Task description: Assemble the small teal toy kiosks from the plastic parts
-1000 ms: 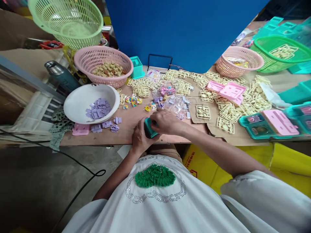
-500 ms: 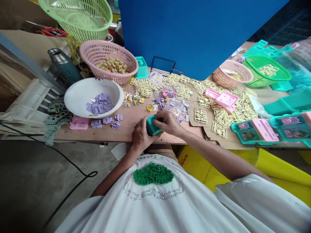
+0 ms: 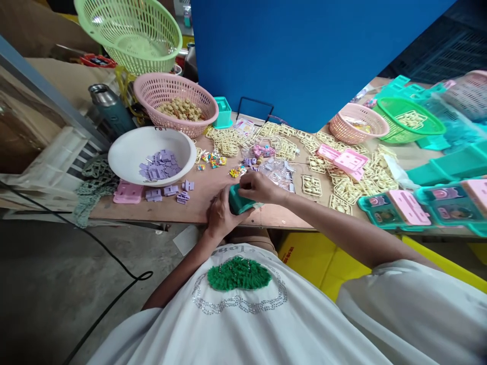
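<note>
Close to the table's front edge, my left hand [image 3: 221, 213] is wrapped round the side of a teal plastic box [image 3: 239, 202]. My right hand [image 3: 262, 187] is over the box's top, fingers bent and pressed together at its far rim. Whatever those fingers pinch is hidden. Just beyond lie small yellow and multicoloured pieces [image 3: 236, 171], crumpled clear plastic bags [image 3: 277, 171] and a few purple parts [image 3: 250, 162]. Left of my hands, several purple clips [image 3: 170, 190] lie by a pink plate [image 3: 128, 192].
A white bowl [image 3: 116, 158] of purple parts and a pink basket [image 3: 142, 90] of tan pieces stand left. Cream part frames [image 3: 312, 185] spread over the right side. Teal and pink cases [image 3: 409, 207] sit far right; a blue panel [image 3: 289, 56] rises behind.
My right hand has shifted slightly left and up over the teal box. My left hand keeps its grip. The whole view has tilted a little.
</note>
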`<action>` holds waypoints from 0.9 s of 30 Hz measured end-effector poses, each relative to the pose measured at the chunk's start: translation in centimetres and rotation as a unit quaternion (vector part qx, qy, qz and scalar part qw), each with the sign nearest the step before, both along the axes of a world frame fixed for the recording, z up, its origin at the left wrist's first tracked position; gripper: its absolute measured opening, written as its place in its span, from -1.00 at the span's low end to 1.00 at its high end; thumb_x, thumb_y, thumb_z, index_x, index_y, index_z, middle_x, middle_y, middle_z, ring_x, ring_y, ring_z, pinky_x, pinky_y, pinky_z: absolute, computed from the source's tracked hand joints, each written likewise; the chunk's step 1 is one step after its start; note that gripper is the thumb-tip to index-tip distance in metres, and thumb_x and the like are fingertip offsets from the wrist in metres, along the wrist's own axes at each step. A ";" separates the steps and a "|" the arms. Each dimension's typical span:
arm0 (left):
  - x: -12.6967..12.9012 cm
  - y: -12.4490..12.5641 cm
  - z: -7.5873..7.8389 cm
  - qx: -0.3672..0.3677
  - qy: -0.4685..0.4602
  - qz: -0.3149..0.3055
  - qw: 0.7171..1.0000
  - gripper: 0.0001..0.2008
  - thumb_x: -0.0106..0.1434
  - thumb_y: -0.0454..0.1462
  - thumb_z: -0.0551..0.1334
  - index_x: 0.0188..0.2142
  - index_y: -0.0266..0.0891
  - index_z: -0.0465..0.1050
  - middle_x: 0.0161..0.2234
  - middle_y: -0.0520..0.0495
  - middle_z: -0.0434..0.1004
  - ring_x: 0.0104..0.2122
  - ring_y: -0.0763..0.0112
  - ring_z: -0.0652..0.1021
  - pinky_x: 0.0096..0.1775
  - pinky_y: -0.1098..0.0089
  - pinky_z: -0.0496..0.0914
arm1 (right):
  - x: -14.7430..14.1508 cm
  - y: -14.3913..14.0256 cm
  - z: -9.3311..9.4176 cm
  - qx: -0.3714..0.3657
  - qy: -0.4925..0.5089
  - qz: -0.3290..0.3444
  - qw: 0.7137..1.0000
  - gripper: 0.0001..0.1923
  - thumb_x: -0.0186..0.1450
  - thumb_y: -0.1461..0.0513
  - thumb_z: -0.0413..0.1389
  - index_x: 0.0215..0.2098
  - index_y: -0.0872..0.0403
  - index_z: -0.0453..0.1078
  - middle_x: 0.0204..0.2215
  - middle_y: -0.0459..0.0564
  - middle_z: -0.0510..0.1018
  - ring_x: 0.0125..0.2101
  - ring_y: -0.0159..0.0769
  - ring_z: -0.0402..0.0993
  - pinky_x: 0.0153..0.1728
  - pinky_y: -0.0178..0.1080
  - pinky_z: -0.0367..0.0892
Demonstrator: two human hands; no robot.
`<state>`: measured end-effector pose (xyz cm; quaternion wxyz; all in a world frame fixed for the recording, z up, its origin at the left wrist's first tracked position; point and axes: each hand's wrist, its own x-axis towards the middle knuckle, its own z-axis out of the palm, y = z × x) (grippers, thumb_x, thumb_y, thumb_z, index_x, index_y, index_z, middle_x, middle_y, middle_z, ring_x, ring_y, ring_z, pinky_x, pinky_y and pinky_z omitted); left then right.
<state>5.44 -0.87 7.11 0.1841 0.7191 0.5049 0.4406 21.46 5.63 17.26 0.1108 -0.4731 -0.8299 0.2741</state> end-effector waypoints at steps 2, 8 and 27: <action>0.0 0.0 -0.1 0.009 0.012 0.003 1.000 -0.13 0.16 0.13 0.54 0.27 -0.19 0.26 0.07 -0.31 0.64 0.03 -0.04 0.71 0.03 0.14 0.59 | -0.1 0.0 0.1 0.026 -0.003 0.011 1.000 -0.71 0.19 0.33 0.09 -0.58 -0.02 0.09 -0.56 -0.10 0.29 -0.43 -0.30 0.21 -0.34 -0.21 0.15; 0.0 -0.2 -0.6 0.022 0.041 0.015 0.999 -0.07 0.11 0.13 0.55 0.28 -0.23 0.23 0.06 -0.35 0.64 0.03 -0.09 0.70 0.01 0.11 0.60 | 0.2 -0.3 0.0 0.106 -0.001 0.145 0.984 -0.70 0.22 0.32 0.11 -0.58 -0.02 0.11 -0.52 -0.01 0.37 -0.33 -0.22 0.23 -0.22 -0.16 0.22; -0.2 0.0 -0.3 0.019 0.016 0.007 1.000 -0.11 0.15 0.13 0.54 0.29 -0.19 0.25 0.08 -0.32 0.64 0.04 -0.04 0.70 0.03 0.13 0.60 | 2.7 1.7 0.0 0.010 0.023 0.085 0.996 -0.72 0.38 0.19 0.19 -0.49 0.10 0.45 -0.53 -0.04 0.48 -0.46 -0.33 0.30 -0.37 -0.23 0.20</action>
